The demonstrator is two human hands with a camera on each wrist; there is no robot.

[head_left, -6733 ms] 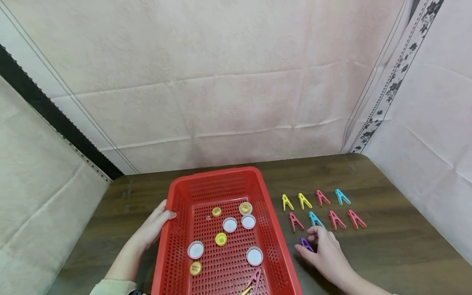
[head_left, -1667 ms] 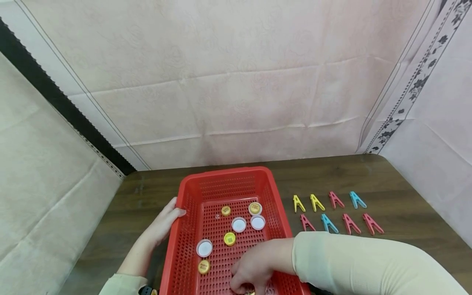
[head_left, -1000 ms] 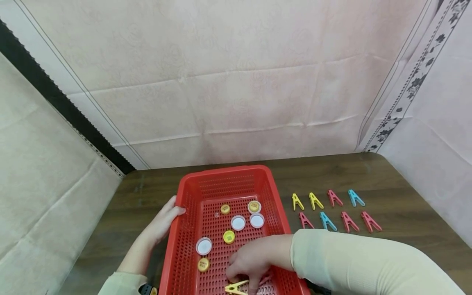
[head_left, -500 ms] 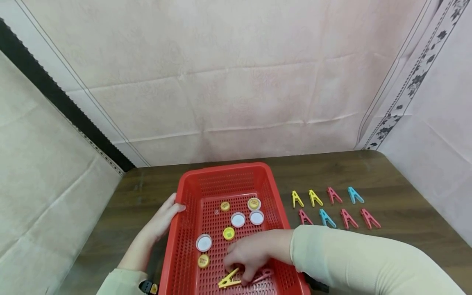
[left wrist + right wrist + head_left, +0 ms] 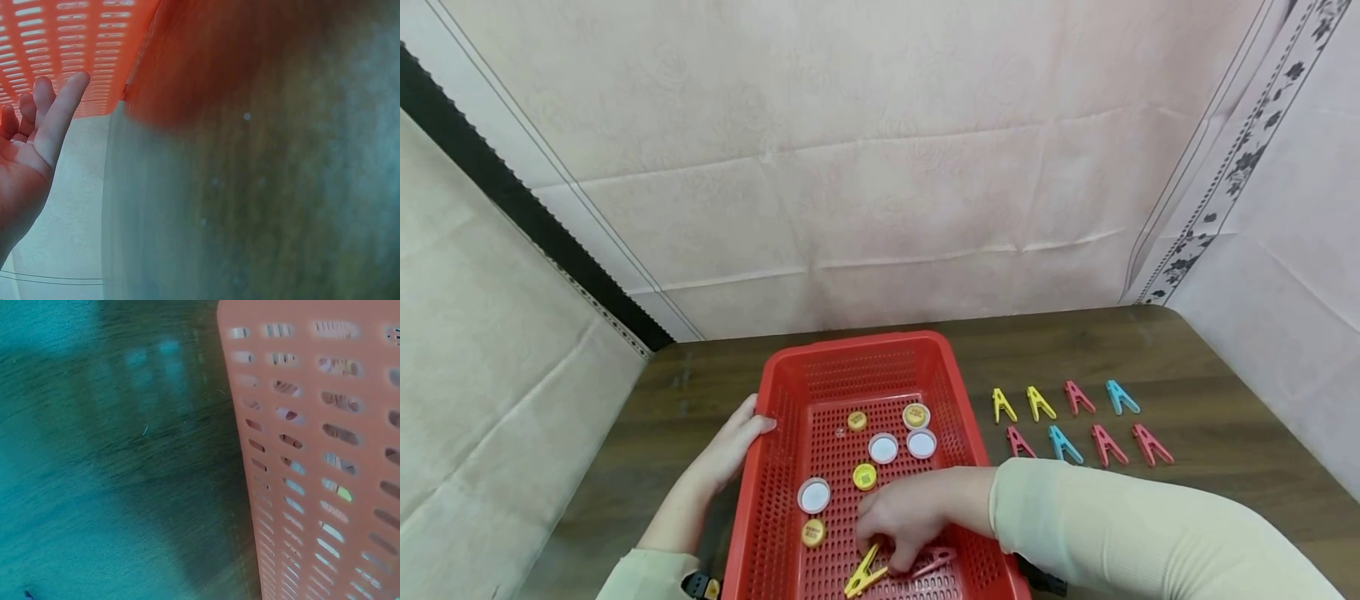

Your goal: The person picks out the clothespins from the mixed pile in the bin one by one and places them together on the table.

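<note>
My left hand (image 5: 730, 446) grips the left rim of a red perforated plastic basket (image 5: 850, 342), thumb over the edge. In the left wrist view, the fingers (image 5: 59, 119) lie along the basket's outer wall. Inside the basket, near its front, my right hand (image 5: 902, 517) points down and pinches the end of a yellow clothespin (image 5: 861, 577). A pink clothespin (image 5: 936, 560) lies just right of those fingertips. In the right wrist view, the basket wall (image 5: 312, 425) hides this hand. White round caps (image 5: 814, 495) and yellow caps (image 5: 864, 476) lie spread over the basket floor.
Right of the basket, two rows of clothespins lie on the dark wooden table (image 5: 1195, 400): yellow ones (image 5: 1002, 406), pink ones (image 5: 1152, 445) and blue ones (image 5: 1122, 397). My right sleeve (image 5: 1120, 517) crosses the basket's right rim. Pale cloth (image 5: 865, 167) hangs behind the table.
My right hand has gone from a purple clothespin on the table into the basket. There the yellow clothespin has come into view and turned at its fingertips. My left hand keeps its hold.
</note>
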